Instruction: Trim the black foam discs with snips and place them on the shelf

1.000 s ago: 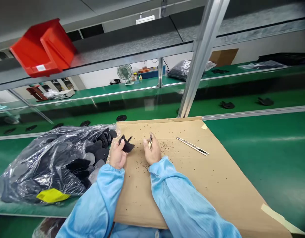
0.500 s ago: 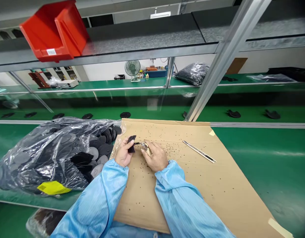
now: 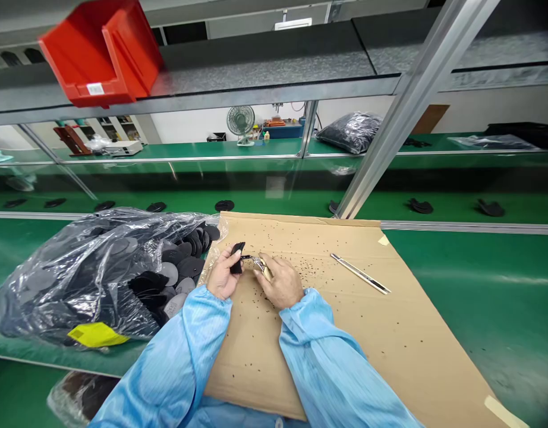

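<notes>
My left hand (image 3: 222, 277) pinches a bent black round piece (image 3: 237, 259) between thumb and fingers, above the cardboard sheet (image 3: 327, 345). A thin dark strip sticks out from it to the right. Closed around a small pair of nippers (image 3: 258, 262) with a metal head and cream handles is my right hand (image 3: 282, 282). The nippers' jaws meet the end of that strip; whether they bite through it is too small to tell. Many tiny black bits (image 3: 307, 270) lie scattered on the cardboard. To the right rests a slim utility knife (image 3: 360, 273).
At the left, a clear plastic bag (image 3: 73, 261) spills several black and grey discs (image 3: 190, 267); a yellow label (image 3: 98, 335) lies on it. Several dark pieces (image 3: 224, 205) sit along the green belt behind. A metal post (image 3: 390, 131) slants upward at right. Overhead, a red bin (image 3: 100, 53) stands on a shelf.
The view has shifted very slightly. Both hands keep their hold on the black round piece and the nippers, in nearly the same position.
</notes>
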Tool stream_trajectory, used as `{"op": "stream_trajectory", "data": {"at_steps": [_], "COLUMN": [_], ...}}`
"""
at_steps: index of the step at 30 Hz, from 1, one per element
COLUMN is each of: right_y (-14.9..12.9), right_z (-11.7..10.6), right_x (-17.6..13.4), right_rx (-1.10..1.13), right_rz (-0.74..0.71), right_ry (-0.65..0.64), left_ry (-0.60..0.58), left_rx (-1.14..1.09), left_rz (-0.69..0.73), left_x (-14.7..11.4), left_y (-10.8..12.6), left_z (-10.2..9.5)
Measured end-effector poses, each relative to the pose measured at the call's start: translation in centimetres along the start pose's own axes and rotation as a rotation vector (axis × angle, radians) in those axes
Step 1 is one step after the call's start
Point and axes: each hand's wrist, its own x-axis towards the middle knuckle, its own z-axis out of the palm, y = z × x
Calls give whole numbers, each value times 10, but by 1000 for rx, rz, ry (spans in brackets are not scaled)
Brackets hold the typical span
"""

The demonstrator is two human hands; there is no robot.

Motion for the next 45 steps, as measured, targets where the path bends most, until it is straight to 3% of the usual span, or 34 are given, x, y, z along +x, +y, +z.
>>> {"op": "stream_trajectory", "data": {"at_steps": [20, 29, 45], "right_y": [4, 4, 0], "right_z": [0, 1, -2], "right_x": [1, 1, 2], "right_rx": [-102, 82, 153], "right_rz": [75, 170, 198], "right_ry": [-101, 23, 46], "left_ry": [-33, 48, 4], "left_rx": [-15, 11, -5], "left_rz": [41, -7, -65], "left_x": [0, 4, 2], "left_y": [-3, -3, 1], "left_z": [0, -2, 1]}}
